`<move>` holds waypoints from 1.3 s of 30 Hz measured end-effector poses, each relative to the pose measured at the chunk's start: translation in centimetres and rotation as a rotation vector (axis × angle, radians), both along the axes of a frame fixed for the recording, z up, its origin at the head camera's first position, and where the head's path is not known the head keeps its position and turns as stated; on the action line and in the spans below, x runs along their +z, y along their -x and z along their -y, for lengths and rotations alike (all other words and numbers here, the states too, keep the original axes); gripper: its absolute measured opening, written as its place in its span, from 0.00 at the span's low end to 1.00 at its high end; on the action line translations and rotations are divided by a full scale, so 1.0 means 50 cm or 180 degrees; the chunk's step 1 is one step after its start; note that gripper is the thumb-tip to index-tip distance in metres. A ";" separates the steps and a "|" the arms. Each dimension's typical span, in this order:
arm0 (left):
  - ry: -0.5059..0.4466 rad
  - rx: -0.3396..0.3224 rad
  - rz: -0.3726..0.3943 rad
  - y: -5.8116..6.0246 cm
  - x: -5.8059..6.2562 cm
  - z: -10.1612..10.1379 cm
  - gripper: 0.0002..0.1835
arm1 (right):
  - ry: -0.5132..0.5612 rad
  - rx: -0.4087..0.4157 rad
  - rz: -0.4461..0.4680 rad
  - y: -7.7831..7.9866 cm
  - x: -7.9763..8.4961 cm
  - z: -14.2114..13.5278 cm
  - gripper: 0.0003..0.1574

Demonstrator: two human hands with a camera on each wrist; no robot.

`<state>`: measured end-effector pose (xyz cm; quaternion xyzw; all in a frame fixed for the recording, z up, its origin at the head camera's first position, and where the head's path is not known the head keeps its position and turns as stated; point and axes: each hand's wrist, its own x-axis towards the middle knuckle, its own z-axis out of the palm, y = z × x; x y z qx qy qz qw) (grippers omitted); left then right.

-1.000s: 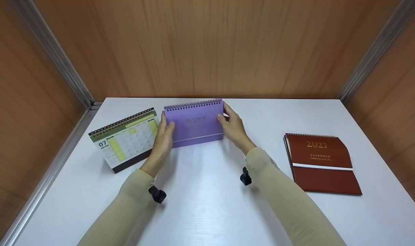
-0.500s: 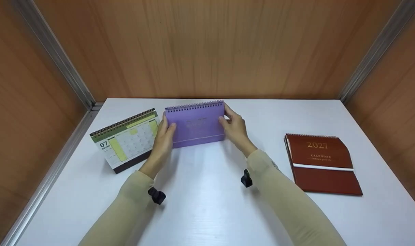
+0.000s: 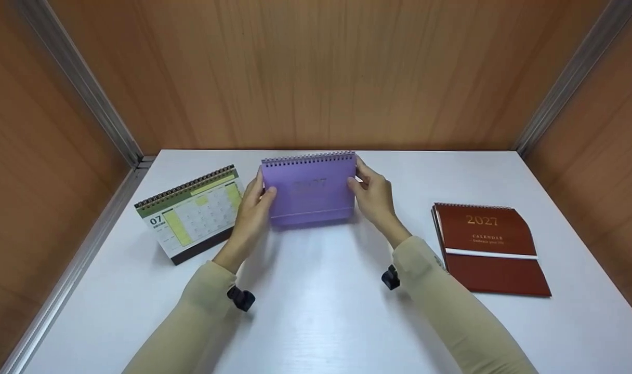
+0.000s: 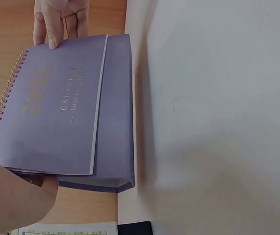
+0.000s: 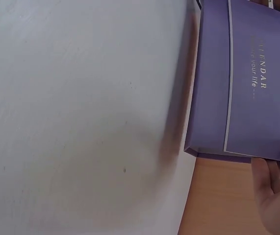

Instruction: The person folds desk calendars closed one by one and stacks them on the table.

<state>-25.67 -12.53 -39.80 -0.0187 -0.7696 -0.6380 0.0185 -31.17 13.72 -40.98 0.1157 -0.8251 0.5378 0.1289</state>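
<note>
Pinched from both sides: the left hand (image 3: 250,214) and right hand (image 3: 376,201) hold a purple calendar (image 3: 313,200)

Each hand pinches one side edge, with the thumb on the front and the fingers round behind it. Nearest are two beige sleeves (image 3: 461,311), with small black devices (image 3: 241,299) at the wrists, above a white table (image 3: 316,327). On the right, well apart from the purple calendar, is a red calendar (image 3: 495,278) marked 2027; the right sleeve partly covers it. On the left, just beside the left hand, a green-and-white calendar (image 3: 199,213) stands tilted, showing page 07. The purple calendar is near the middle of the table's far side, front towards the person, spiral binding (image 3: 308,159) uppermost. I cannot tell whether its bottom edge touches the table. Behind everything rises a wood-grain panel (image 3: 316,72).
</note>
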 end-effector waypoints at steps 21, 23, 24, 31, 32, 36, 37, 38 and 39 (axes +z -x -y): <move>0.0568 0.0037 -0.0955 -0.003 -0.023 -0.055 0.34 | 0.0329 -0.0092 0.0157 -0.086 0.036 -0.092 0.35; 0.0575 0.0035 -0.0997 -0.003 -0.024 -0.062 0.34 | 0.0341 -0.0107 0.0168 -0.091 0.038 -0.100 0.35; 0.0567 0.0030 -0.1014 -0.003 -0.025 -0.065 0.34 | 0.0344 -0.0110 0.0185 -0.094 0.038 -0.105 0.35; 0.0566 -0.0008 -0.1073 -0.009 -0.025 -0.091 0.34 | 0.0386 -0.0171 0.0223 -0.112 0.035 -0.134 0.35; 0.0551 -0.0004 -0.1080 -0.009 -0.026 -0.094 0.34 | 0.0423 -0.0164 0.0203 -0.113 0.034 -0.137 0.35; 0.0476 0.0038 -0.1095 -0.009 -0.029 -0.104 0.34 | 0.0469 -0.0172 0.0119 -0.118 0.031 -0.147 0.35; 0.0455 0.0046 -0.1090 -0.009 -0.030 -0.106 0.34 | 0.0476 -0.0174 0.0102 -0.119 0.030 -0.149 0.35; 0.0442 0.0051 -0.1081 -0.009 -0.031 -0.109 0.34 | 0.0484 -0.0176 0.0089 -0.121 0.029 -0.152 0.35; 0.0433 0.0044 -0.1068 -0.010 -0.032 -0.111 0.34 | 0.0486 -0.0183 0.0085 -0.122 0.026 -0.155 0.35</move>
